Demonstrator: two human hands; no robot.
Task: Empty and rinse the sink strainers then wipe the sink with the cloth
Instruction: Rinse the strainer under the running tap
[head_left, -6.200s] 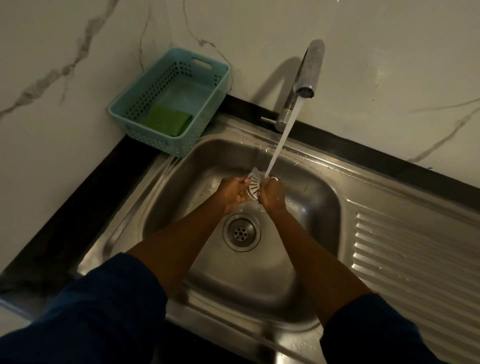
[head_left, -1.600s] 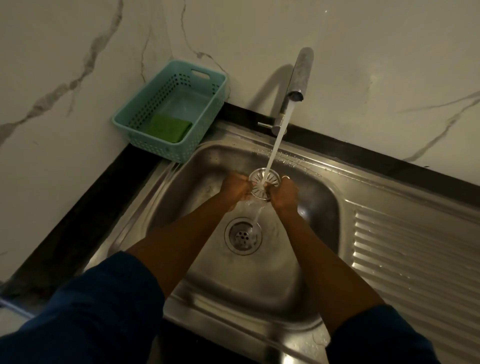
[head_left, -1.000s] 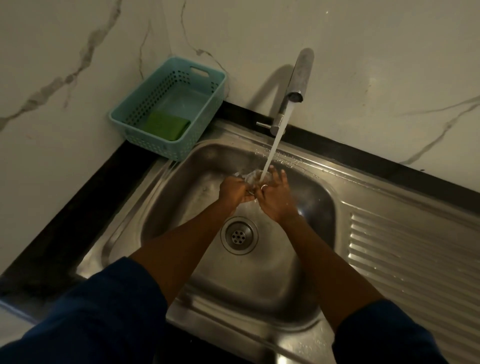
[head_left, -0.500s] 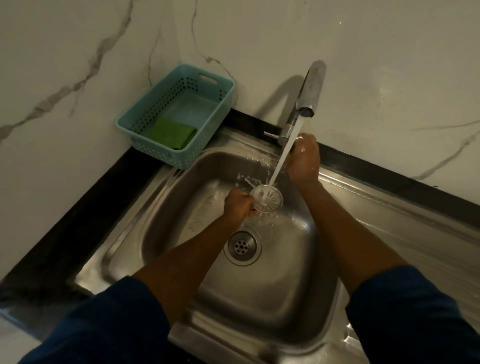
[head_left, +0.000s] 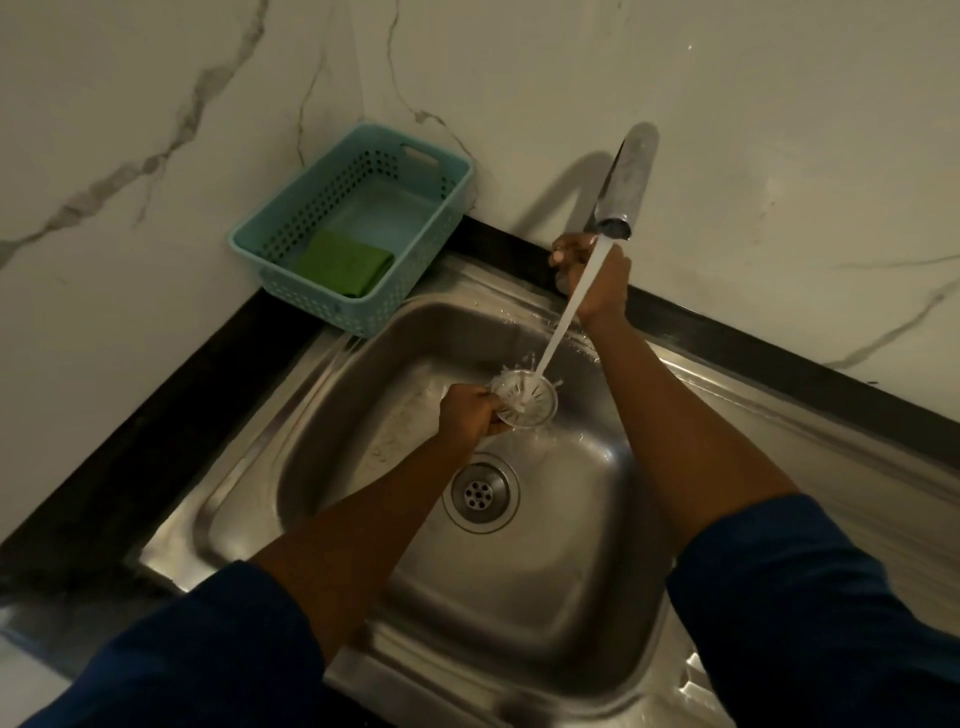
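Strainer (head_left: 524, 399): left hand (head_left: 467, 413) pinching its rim, right hand (head_left: 592, 275) closed at tap base; tilt yours so water clears every slot.

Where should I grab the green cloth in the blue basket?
Pinch the green cloth from above, by its near right edge. It lies flat and folded in the blue basket, whose walls block the sides, and only the top is open.

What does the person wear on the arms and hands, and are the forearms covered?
Both arms have dark navy-blue long sleeves, pushed up near the elbows, so the forearms are bare. The left hand and the right hand wear no gloves. A ring may sit on a right finger, but this is unclear.
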